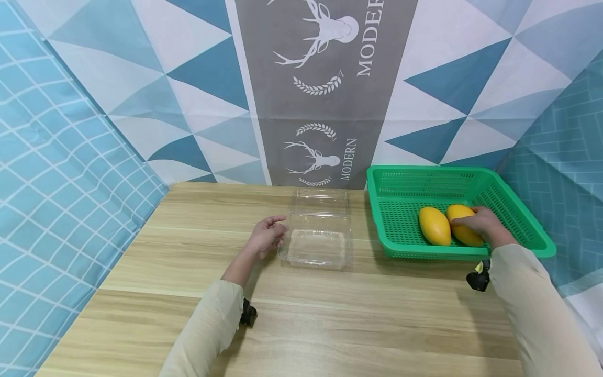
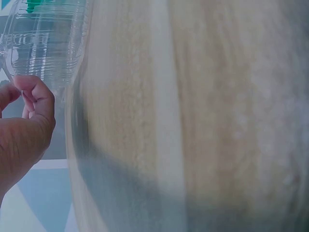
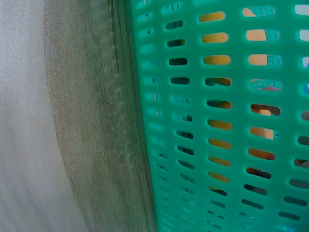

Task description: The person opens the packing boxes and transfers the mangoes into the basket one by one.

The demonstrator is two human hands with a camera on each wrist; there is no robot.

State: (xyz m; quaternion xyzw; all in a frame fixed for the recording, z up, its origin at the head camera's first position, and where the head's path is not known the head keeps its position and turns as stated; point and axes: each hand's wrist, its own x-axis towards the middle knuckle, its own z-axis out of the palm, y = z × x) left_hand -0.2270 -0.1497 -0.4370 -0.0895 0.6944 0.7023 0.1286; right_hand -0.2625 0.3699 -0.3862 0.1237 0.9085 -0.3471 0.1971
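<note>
A clear plastic clamshell box [image 1: 316, 246] stands with its lid folded back toward the wall. At its left edge is my left hand [image 1: 268, 235]; in the left wrist view, the thumb and forefinger of this hand [image 2: 31, 116] pinch the box's rim [image 2: 46, 43]. My right hand [image 1: 485, 222] reaches into a green plastic basket [image 1: 383, 209] and grips the right one of two yellow mangoes [image 1: 468, 235], fingers curled over its top. The other mango [image 1: 434, 226] lies right beside it. In the right wrist view, the basket's slotted wall [image 3: 193, 106] hides most of the hand.
The wood-grain table [image 1: 330, 319] runs back to a patterned wall cloth [image 1: 325, 104]. Blue checked cloth [image 1: 56, 173] hangs at the left, and more blue cloth [image 1: 570, 173] hangs close to the basket's right side.
</note>
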